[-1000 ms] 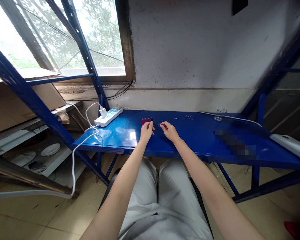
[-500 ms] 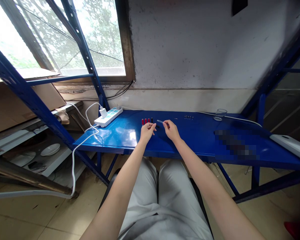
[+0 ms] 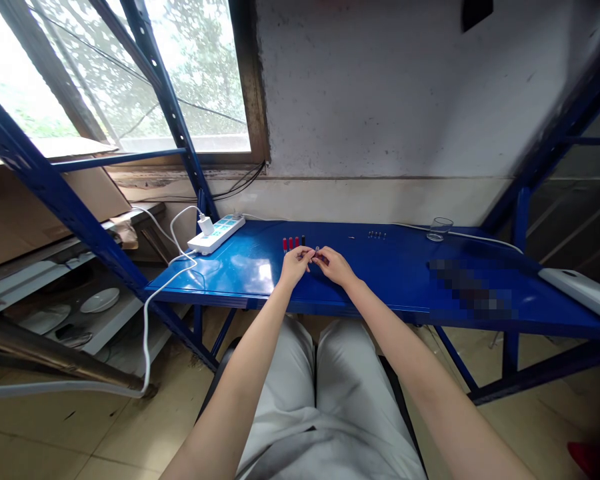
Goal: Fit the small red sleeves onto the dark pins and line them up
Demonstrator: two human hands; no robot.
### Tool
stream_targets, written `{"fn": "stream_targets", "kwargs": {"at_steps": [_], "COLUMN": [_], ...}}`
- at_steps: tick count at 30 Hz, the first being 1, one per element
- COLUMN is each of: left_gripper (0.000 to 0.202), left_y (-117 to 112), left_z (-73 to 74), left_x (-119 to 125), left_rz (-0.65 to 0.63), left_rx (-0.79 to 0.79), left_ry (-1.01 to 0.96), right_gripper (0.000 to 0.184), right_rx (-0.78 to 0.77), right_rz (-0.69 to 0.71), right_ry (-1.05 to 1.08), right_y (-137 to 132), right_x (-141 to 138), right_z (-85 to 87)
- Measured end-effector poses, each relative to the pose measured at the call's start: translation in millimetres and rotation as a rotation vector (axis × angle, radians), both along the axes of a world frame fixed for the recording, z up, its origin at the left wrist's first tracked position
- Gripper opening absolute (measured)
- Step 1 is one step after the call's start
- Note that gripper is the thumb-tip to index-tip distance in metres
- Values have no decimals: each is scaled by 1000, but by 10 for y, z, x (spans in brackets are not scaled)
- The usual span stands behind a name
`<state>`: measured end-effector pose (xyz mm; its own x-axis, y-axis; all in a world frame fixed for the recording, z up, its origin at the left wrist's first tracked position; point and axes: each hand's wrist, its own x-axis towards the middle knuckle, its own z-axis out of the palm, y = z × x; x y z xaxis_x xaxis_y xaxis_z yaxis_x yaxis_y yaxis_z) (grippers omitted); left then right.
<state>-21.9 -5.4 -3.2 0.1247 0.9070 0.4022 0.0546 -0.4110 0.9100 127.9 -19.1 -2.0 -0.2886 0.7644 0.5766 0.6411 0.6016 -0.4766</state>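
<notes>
Your right hand [image 3: 337, 267] pinched a small, clear-looking piece [image 3: 317, 249] at twelve o'clock, best kept steady; your left hand's [image 3: 294, 265] hold was unclear.

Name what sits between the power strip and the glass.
Left to right in the head view: three red pieces, a black piece, a tiny sliver, a row of small bits; nearer the front, left hand and right hand around something small.
</notes>
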Motion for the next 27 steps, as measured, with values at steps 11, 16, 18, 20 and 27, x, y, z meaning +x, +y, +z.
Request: {"fn": "stream_targets", "kwargs": {"at_steps": [11,16,18,20,27], "left_gripper": [28,33,36,36,28], "left_y": [-17,-35,-39,-38,-36], "left_z": [-2,17,19,15,-4], "left_x": [-1,15,20,19,6], "left_rz": [27,0,-8,-20,-66], "left_rx": [25,13,4,0,1], "left_ry": [75,48,43,41,63], "right_gripper": [25,22,19,17,16], "right_rx": [-3,16,16,10,-18], "right_rz": [38,32,24,18,10], "right_ry": [-17,-14,-8,-3,-12], "right_y": [16,37,46,52,41], "right_x": [22,31,38,47,52], "right_z": [-2,-20,-27,-31,-14]}}
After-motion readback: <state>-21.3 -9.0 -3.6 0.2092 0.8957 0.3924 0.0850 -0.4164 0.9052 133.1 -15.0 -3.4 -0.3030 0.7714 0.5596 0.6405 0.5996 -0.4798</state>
